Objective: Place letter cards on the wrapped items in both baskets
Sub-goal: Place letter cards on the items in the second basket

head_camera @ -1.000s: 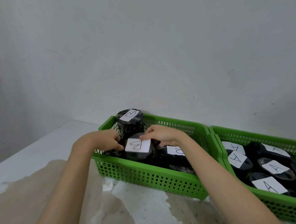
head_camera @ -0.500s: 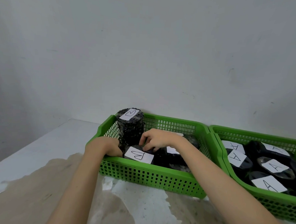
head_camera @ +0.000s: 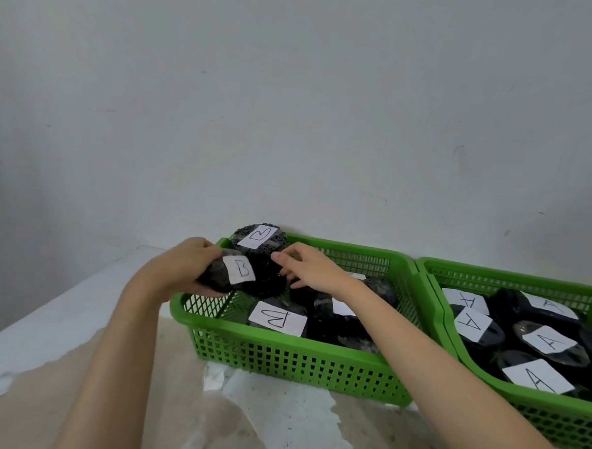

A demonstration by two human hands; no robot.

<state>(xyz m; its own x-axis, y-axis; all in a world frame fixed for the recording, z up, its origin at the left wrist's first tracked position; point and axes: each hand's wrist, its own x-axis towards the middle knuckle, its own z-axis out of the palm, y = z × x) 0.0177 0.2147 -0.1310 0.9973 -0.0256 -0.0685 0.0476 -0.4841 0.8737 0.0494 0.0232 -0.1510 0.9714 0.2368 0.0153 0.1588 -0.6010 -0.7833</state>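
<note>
2 hands work over the left basket: the left hand grips a carded bundle above its rim, seemingly to reposition it, while the right hand hovers loose-fingered, holding nothing.

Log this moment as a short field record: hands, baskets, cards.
left hand: grips a dark wrapped item bearing a B card, held above the left basket's near left corner
right hand: fingers extended, touching the tall wrapped stack
left basket: green; B cards on the stack top and a near item
right basket: green; wrapped items carrying A cards
</note>
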